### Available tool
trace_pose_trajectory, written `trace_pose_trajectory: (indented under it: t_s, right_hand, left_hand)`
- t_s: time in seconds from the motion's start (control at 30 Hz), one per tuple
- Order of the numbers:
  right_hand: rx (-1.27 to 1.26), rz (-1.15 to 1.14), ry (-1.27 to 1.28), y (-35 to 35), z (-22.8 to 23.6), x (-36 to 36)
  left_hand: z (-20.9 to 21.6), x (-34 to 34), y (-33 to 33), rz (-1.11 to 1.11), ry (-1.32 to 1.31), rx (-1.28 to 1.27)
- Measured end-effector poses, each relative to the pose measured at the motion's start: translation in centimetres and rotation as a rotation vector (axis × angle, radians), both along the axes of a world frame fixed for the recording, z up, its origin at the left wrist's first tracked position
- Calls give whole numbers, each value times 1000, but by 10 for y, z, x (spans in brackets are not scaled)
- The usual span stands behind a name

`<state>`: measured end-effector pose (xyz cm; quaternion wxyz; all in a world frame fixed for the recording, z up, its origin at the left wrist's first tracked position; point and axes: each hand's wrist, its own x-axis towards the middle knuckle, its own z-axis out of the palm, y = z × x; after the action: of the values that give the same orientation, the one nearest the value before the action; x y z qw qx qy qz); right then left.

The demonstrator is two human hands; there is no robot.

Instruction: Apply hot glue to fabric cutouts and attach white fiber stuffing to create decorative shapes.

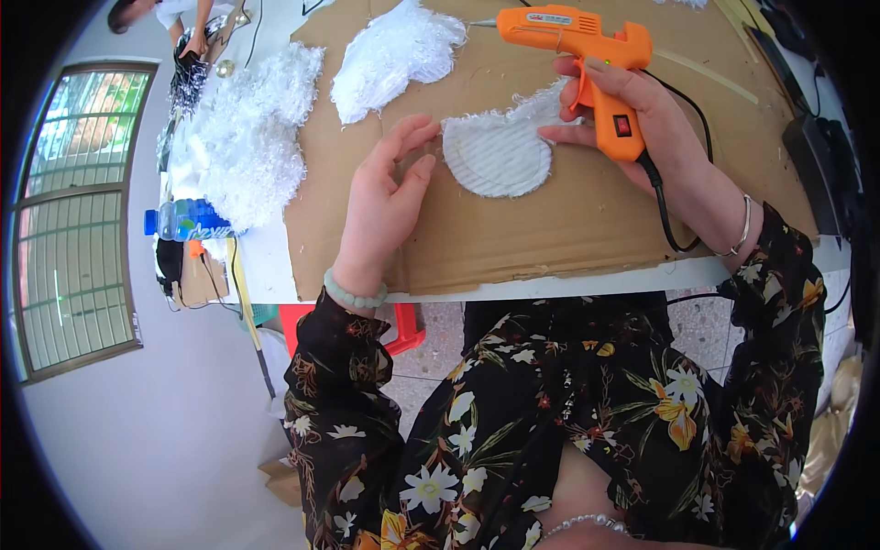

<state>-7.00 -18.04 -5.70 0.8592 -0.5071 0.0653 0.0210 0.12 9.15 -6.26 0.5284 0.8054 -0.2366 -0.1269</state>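
My right hand [655, 124] is wrapped round the handle of an orange hot glue gun [573, 32], whose nozzle points left above the cardboard. One finger of that hand reaches down to the right edge of a white fabric piece [500, 156], rounded and quilted with a shaggy fringe. My left hand [390, 188] hovers at the piece's left edge with fingers apart and nothing in them; whether a fingertip touches it I cannot tell. Farther off lies a second white fluffy piece [399, 60]. A black cord [660, 206] hangs from the gun's handle.
A brown cardboard sheet [550, 243] covers the white table. A heap of shaggy white material [247, 137] and a blue-labelled plastic bottle [188, 220] are on the left. Near the right edge is a dark box [816, 174]. A red stool [403, 330] stands below; another person works at far left.
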Motion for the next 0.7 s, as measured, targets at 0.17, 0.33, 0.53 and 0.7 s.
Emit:
trace_pose_trajectory:
  t_s: [0.17,0.33,0.53,0.7]
  right_hand:
    - [4,21,-14,4,-3,1]
    - [2,17,-50,6,-4,3]
    - [22,11,-61,6,-8,5]
    - [11,11,-38,5,-9,5]
  left_hand:
    - [0,-5,-4,-35,-17,-60]
    - [2,-7,-6,-69,-152,-4]
    - [6,-4,-7,-101,-541,205]
    - [1,8,-8,-106,-529,209]
